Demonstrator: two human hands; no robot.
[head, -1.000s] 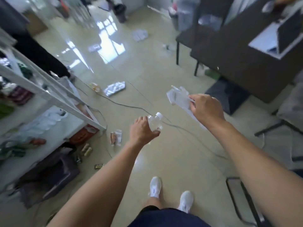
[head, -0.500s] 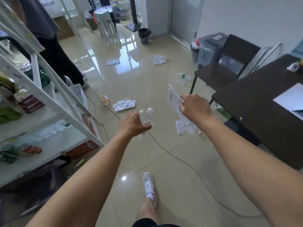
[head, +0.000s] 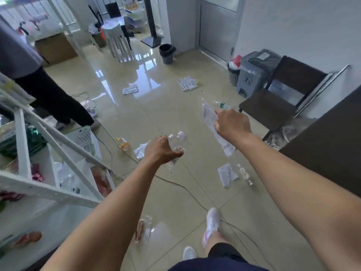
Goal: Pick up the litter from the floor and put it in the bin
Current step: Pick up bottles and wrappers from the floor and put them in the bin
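My left hand (head: pixel 162 150) grips clear plastic bottles (head: pixel 176 140) with white caps, held out over the floor. My right hand (head: pixel 231 124) grips a crumpled white wrapper (head: pixel 210 117) that hangs down past the wrist. Litter lies on the beige tiles: a small orange bottle (head: pixel 122 143), a silver wrapper (head: pixel 140 150) partly behind my left hand, white paper (head: pixel 226 174), a clear bottle (head: pixel 244 173), a flat packet (head: pixel 130 89), white sheets (head: pixel 187 83) and a green-capped bottle (head: pixel 221 104). A black bin (head: pixel 166 53) stands far ahead by the wall. A grey pedal bin (head: pixel 252 73) is at the right.
A white metal shelf rack (head: pixel 48 153) fills the left side. Another person's legs (head: pixel 52 100) stand at the left. A dark chair (head: pixel 281 94) and dark table (head: pixel 332 145) are at the right. A cable (head: pixel 185 187) crosses the floor by my feet.
I have walked forward and the view has lifted, bringing the black bin and grey pedal bin into sight. Both hands keep their hold on the bottles and the wrapper.
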